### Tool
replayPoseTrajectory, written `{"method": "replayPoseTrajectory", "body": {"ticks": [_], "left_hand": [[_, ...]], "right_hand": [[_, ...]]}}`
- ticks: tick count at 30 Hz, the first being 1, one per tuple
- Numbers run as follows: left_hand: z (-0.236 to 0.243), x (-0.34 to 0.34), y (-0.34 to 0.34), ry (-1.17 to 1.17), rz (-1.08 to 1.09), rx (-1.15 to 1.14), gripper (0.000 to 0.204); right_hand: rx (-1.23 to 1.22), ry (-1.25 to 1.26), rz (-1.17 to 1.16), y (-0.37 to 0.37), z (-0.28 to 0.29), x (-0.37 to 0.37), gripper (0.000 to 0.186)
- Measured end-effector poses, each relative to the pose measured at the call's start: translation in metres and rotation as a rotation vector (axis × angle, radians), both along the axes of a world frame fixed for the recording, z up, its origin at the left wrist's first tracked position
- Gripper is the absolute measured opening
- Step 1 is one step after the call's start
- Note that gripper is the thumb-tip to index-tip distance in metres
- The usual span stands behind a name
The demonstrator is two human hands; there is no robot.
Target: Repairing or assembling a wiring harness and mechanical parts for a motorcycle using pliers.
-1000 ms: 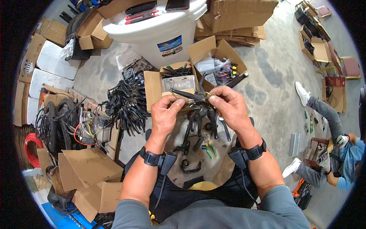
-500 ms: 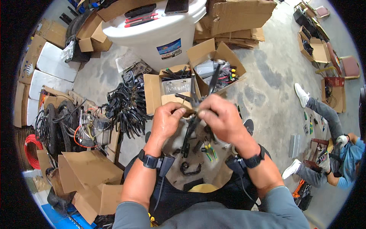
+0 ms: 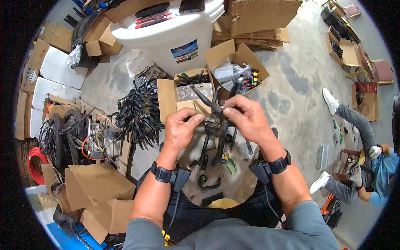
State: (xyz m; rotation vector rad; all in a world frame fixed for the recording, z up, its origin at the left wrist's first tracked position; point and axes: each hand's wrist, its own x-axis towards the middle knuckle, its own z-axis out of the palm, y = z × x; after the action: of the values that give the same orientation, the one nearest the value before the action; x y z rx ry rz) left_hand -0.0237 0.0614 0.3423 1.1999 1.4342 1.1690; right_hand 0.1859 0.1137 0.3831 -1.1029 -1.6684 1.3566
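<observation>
black part (image 3: 214, 107) turned; floor (image 3: 287, 125) opens rightward

On our far side we had a white plastic tub (image 3: 154, 49) with a smartphone (image 3: 192, 5) lying on top, and flattened cardboard (image 3: 264, 18) stacked just beside it. To our left we saw white blocks (image 3: 62, 64), black tyres (image 3: 55, 137), a coil of red cable (image 3: 31, 163) and an opened carton (image 3: 98, 181). Well off to our right we noticed a co-worker in a blue shirt (image 3: 382, 179), white sneakers (image 3: 330, 102) and a reddish-seated chair (image 3: 382, 70).
</observation>
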Motion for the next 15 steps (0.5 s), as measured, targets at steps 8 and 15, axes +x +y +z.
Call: {"method": "replayPoseTrajectory", "body": {"ticks": [8,15], "left_hand": [[0.010,0.000,0.003,-0.159,0.024,0.090,0.008],[0.004,0.001,0.006,0.065,-0.030,0.037,0.012]], "right_hand": [[-0.157,0.162,0.009,0.001,-0.007,-0.017,0.010],[-0.181,0.223,0.144,-0.002,-0.023,-0.033,0.010]]}}
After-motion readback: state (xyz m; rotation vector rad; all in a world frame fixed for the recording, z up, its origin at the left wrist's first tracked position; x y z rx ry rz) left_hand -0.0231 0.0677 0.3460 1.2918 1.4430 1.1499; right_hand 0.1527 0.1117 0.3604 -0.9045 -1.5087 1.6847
